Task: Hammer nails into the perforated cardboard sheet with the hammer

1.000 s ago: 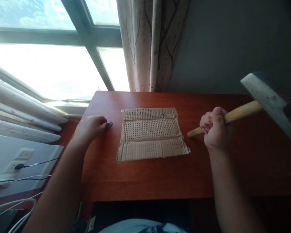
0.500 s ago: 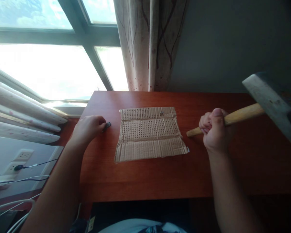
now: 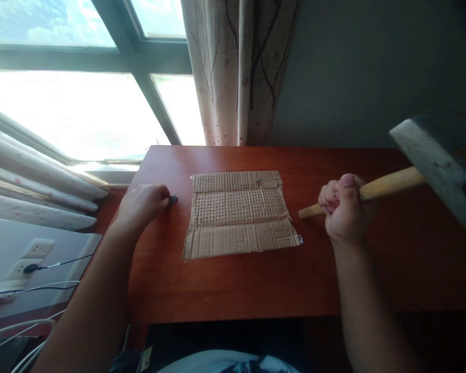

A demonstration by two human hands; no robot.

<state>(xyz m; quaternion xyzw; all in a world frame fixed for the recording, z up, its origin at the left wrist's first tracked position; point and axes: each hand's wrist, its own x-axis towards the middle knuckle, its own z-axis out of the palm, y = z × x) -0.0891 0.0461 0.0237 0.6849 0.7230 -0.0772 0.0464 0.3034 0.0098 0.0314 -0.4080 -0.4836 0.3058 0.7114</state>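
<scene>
Past the desk's far left edge we saw a window (image 3: 62, 114), the largest thing in view. The wooden desk (image 3: 233, 285) came next, broad and level enough to bear what lay on it. A cardboard sheet (image 3: 241, 210) lay flat there between our hands, probably so that either could reach it; rows of small holes dotted its two farther panels. To its right we held a hammer (image 3: 396, 182), its head partly out of view. Our right hand (image 3: 345, 210) was clenched around the handle, thumb over the top, seemingly to steady a head-heavy tool. Our left hand (image 3: 145, 204) had its fingers curled beside a cluster of dark slender pieces (image 3: 172, 201), likely gathered to be handy; we could not tell whether they were pinched. Smallest was a dark speck (image 3: 258, 181) on the cardboard, too small to name.
</scene>
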